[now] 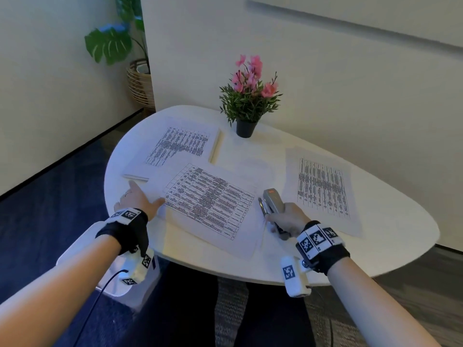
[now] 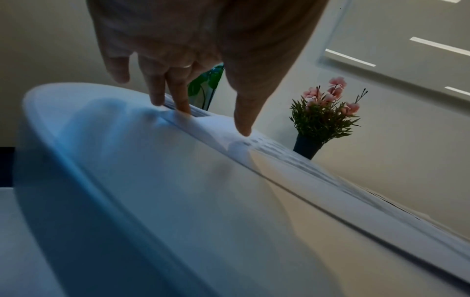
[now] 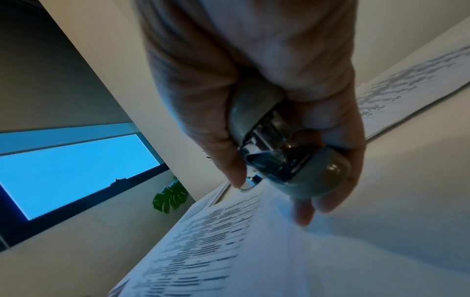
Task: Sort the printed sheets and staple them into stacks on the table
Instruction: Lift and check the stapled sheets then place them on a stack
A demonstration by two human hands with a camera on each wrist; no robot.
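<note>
Printed table sheets (image 1: 210,204) lie in front of me on the white table (image 1: 390,236). My left hand (image 1: 137,200) rests flat on their left edge, fingers straight, fingertips (image 2: 245,128) pressing the paper. My right hand (image 1: 285,217) grips a grey stapler (image 1: 272,200) at the sheets' right edge; in the right wrist view the stapler (image 3: 287,152) sits in my curled fingers just above the paper. A thick stack of printed sheets (image 1: 180,146) lies at the far left, another printed set (image 1: 323,189) at the right.
A potted pink flower plant (image 1: 248,101) stands at the table's far side. A leafy plant in a wicker basket (image 1: 140,81) stands on the floor by the wall. The table's near edge is close to my lap.
</note>
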